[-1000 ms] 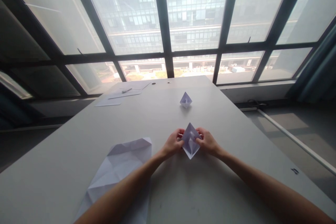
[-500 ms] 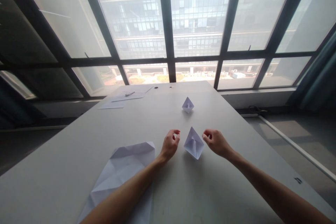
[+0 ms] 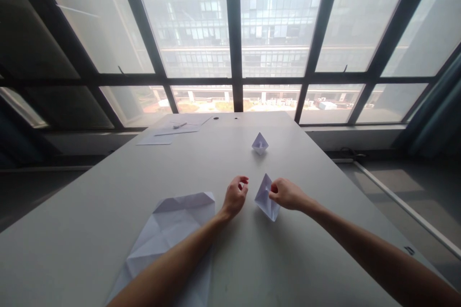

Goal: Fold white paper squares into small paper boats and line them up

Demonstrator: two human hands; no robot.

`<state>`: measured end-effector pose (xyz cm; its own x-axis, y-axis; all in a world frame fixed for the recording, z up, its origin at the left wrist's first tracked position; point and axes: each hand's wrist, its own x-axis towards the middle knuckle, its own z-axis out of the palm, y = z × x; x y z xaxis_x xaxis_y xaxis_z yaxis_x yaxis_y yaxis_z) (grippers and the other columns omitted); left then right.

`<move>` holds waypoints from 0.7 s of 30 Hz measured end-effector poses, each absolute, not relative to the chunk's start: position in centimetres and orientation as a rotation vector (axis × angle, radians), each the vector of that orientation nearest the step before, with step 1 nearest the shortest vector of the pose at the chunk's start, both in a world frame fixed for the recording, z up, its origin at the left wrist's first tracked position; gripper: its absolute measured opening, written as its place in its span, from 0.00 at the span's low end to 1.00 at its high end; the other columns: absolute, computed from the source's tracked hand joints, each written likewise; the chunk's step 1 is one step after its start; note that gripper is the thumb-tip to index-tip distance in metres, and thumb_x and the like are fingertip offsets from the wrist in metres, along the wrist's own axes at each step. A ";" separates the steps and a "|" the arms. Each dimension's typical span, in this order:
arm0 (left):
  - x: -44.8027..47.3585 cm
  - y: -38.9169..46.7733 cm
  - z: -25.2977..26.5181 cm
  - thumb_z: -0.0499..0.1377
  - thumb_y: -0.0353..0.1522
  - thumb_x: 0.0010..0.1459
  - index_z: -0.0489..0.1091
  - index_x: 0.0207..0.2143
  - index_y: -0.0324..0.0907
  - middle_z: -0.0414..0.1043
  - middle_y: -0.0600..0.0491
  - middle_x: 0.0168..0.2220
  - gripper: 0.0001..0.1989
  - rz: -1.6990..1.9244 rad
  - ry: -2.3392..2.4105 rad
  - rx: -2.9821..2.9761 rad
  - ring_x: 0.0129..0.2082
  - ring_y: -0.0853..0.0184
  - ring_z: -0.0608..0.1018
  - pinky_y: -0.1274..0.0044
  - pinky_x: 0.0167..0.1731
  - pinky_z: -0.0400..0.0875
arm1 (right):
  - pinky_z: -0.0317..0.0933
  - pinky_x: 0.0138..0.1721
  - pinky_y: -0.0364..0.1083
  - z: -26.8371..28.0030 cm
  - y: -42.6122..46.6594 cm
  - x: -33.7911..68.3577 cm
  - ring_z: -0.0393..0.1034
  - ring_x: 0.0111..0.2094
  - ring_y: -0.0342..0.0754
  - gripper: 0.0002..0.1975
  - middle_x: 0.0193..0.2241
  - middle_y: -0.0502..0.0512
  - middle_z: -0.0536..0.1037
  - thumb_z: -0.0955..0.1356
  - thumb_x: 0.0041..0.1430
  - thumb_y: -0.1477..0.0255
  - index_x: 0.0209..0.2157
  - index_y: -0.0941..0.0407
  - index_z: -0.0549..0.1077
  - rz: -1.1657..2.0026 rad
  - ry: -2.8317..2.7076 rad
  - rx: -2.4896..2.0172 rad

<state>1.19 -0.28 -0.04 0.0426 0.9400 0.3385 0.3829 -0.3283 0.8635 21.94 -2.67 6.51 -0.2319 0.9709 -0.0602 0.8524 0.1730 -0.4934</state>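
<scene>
A wide window [image 3: 194,29] in dark frames rises beyond the far edge of the white worktop [image 3: 97,230], which narrows away from the viewer. A creased sheet [image 3: 173,230] lies toward the near edge, left of the middle, partly under the left forearm. Flat papers [image 3: 154,140] overlap at the far left corner.

The left hand [image 3: 235,196] is just right of the creased sheet's far corner; its grip holds nothing, thumb and fingertips slightly apart. The right hand [image 3: 288,194] touches the right side of the near paper boat [image 3: 264,201], its fingers drawn together; whether this grip is clamped on the paper I cannot tell. That boat is between the hands, nearer the right edge than the left.

A second paper boat [image 3: 260,145] stands beyond it, toward the far edge. Smaller still are a dark mark [image 3: 409,250] by the right edge and a round dark spot [image 3: 216,118] at the far edge.
</scene>
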 end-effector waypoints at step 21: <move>1.3 -2.0 0.5 0.60 0.33 0.54 0.69 0.51 0.46 0.73 0.58 0.27 0.21 0.871 1.123 2.041 0.25 0.70 0.72 0.80 0.28 0.64 | 0.48 0.23 0.43 6.7 -1.7 20.4 0.61 0.20 0.43 0.11 0.17 0.50 0.72 0.71 0.50 0.67 0.19 0.56 0.72 0.765 -2.245 -1.745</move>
